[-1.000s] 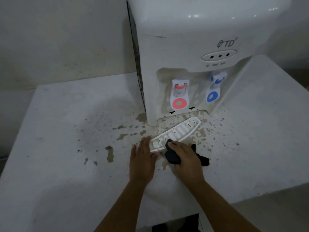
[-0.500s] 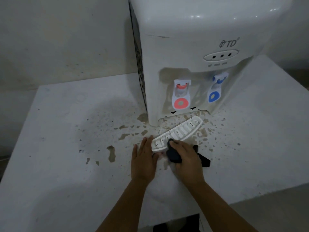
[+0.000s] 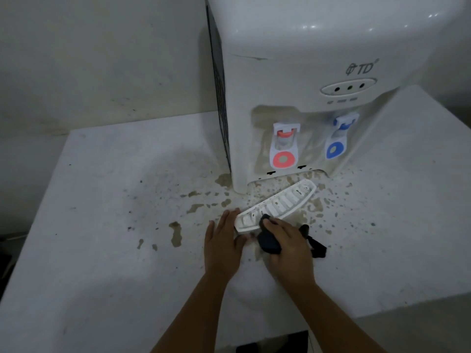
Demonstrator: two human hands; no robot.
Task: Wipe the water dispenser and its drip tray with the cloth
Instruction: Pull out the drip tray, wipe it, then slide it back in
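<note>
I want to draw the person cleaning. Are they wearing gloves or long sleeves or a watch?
No gloves: the left hand and right hand are both bare. No sleeves show either; both forearms are uncovered right down to the bottom edge of the picture. I see no watch, rings or bracelets.

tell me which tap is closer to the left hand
The red tap; the blue tap sits farther right, away from the left hand.
</note>
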